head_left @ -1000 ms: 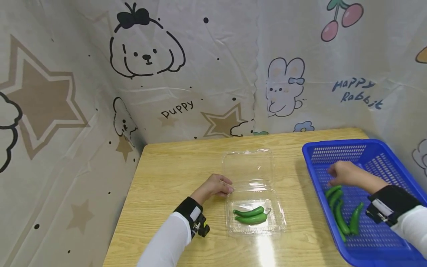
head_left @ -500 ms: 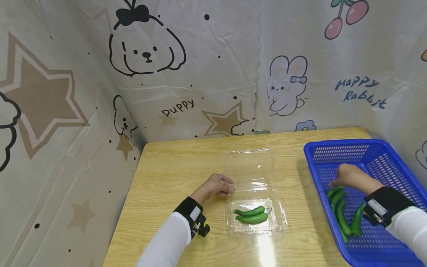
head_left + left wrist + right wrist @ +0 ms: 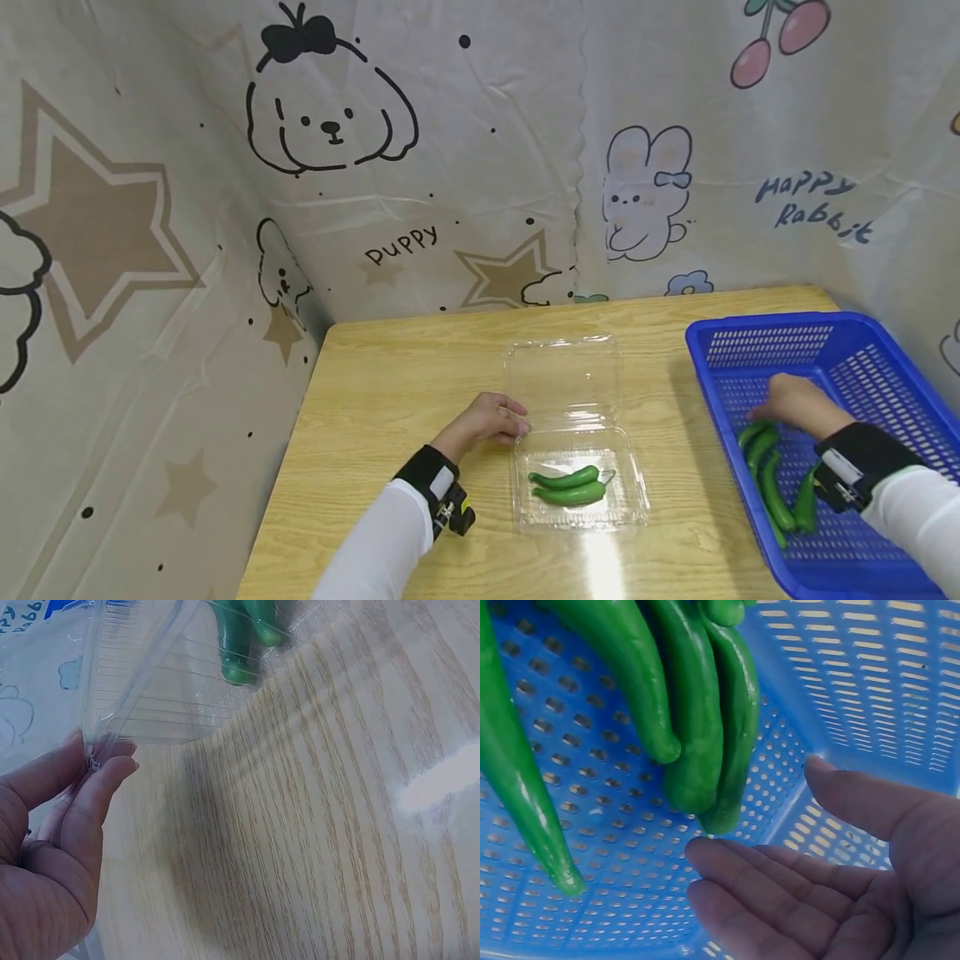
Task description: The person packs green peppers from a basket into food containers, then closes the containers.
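A clear plastic clamshell box lies with its lid folded back on the table. Two green chili peppers rest side by side in its lower half. My left hand pinches the box at its left edge near the hinge, thumb against fingers, as the left wrist view shows. Inside a blue plastic basket my right hand hovers with thumb and fingers apart, nothing between them. Its fingertips are close to the tips of several green chili peppers; I cannot tell if they touch.
The basket stands on the right side of the wooden table, its raised rim around the peppers. A printed curtain hangs behind and to the left of the table. Light glares off the table in front of the box.
My right hand has shifted slightly right and nearer to me within the basket, by the far ends of the peppers. The left hand keeps its hold on the box; the box peppers lie unchanged.
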`<state>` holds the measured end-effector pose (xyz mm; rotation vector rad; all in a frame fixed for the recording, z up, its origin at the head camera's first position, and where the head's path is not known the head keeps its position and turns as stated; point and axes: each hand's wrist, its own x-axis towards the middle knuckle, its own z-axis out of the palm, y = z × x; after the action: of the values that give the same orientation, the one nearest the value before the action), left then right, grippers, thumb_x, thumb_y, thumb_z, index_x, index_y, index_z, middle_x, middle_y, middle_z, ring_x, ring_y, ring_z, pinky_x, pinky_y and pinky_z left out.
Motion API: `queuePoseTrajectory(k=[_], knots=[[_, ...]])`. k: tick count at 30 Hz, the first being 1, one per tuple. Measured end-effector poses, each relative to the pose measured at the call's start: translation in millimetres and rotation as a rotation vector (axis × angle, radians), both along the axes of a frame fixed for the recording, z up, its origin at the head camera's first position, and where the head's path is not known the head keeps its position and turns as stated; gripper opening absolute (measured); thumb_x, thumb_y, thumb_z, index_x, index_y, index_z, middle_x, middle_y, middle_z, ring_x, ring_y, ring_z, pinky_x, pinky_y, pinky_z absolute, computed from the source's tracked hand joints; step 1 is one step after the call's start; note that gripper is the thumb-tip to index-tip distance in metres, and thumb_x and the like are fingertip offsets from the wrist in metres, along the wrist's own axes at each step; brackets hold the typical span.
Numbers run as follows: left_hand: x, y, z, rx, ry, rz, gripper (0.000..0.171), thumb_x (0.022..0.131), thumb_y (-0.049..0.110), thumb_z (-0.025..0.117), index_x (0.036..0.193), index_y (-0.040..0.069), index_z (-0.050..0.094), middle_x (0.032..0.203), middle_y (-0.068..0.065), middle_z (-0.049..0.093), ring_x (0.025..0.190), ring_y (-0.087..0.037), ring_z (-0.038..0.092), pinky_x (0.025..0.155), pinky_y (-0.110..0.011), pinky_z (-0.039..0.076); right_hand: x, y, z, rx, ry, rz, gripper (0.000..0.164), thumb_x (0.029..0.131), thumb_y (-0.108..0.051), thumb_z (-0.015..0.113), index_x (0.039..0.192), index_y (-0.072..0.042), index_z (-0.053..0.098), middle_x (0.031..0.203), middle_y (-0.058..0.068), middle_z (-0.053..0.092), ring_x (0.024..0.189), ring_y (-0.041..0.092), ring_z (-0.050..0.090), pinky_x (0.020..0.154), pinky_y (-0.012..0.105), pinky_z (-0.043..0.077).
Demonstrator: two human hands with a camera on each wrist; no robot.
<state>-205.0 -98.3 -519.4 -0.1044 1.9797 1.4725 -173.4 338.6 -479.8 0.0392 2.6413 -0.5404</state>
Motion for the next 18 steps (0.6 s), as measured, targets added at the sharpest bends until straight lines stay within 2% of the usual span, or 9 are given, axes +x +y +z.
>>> queuePoseTrajectory(k=[9, 18], knots=[[-2.1, -1, 0.5, -0.005, 0.011, -0.010, 0.031, 0.083, -0.007, 0.066, 0.114, -0.008, 0.058, 0.091, -0.016, 0.071, 0.071, -0.014, 0.066, 0.063, -0.027, 0.058, 2.0, 7, -9.8, -0.060, -0.038, -0.014, 0.037, 0.077, -0.023, 0.070, 0.052, -0.015, 0.044, 0.044, -0.007, 0.040, 0.039, 0.007, 0.040, 0.039, 0.019, 0.035], [-0.3, 1, -1.3, 0.003, 0.015, -0.005, 0.033, 0.083, -0.006, 0.067, 0.114, -0.008, 0.058, 0.089, -0.014, 0.071, 0.069, -0.013, 0.065, 0.064, -0.027, 0.059, 3.5, 6, -16.9, -0.044, -0.037, -0.052, 0.034, 0.080, -0.022, 0.070, 0.061, -0.008, 0.046, 0.053, 0.001, 0.048, 0.043, 0.012, 0.047, 0.042, 0.025, 0.044]])
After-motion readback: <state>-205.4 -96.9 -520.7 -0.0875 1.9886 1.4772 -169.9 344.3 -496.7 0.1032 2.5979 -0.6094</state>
